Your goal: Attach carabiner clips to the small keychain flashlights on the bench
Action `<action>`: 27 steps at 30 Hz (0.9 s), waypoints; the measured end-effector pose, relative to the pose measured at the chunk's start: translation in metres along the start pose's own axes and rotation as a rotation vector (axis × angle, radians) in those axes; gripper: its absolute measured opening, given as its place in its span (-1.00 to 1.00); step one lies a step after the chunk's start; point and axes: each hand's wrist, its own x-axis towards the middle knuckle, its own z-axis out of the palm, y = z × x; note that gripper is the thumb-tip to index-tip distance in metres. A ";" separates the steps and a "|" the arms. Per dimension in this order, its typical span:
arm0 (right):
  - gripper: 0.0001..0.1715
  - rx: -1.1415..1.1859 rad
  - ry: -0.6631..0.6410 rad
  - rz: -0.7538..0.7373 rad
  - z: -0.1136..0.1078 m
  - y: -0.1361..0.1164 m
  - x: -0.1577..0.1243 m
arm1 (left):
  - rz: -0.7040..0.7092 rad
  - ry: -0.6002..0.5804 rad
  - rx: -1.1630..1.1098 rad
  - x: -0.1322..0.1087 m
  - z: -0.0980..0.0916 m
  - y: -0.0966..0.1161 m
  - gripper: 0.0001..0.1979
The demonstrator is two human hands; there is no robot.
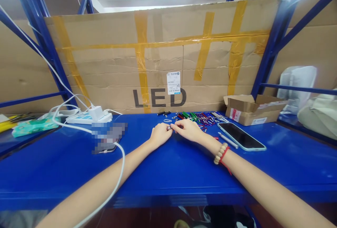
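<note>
Two bare hands meet over a blue desk (168, 175) — the left hand (161, 134) curled nearly closed with a small dark, metallic piece (169, 128) at its fingertips, the right hand (188, 129) partly curled, its fingertips at the same piece; whether the right also grips it cannot be told. The piece sits between the hands, toward the far side of the desk. Just beyond lies a pile of colored metal clips (202, 118) in red, green, blue, purple and silver, with a single silver clip (167, 120) near its left end. To the right are a silver pen (228, 140), a smartphone (241, 136) in a pale case and, farther back, an open cardboard box (246, 115). At left — a white power strip (106, 117) and a white cable (121, 163) crossing the left forearm. A cardboard sheet (113, 70) printed "LED" stands behind.
</note>
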 end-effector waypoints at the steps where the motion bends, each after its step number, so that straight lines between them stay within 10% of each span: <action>1: -0.55 0.005 0.018 -0.010 0.000 0.000 0.000 | -0.010 0.005 -0.010 0.000 0.000 0.000 -0.69; 19: -0.60 0.037 -0.139 -0.215 -0.002 0.004 -0.001 | 0.137 -0.020 0.196 -0.010 -0.001 0.003 -0.67; 27: -0.54 0.733 -0.400 0.181 0.005 -0.002 0.003 | 0.174 -0.033 0.343 -0.015 -0.001 0.008 -0.60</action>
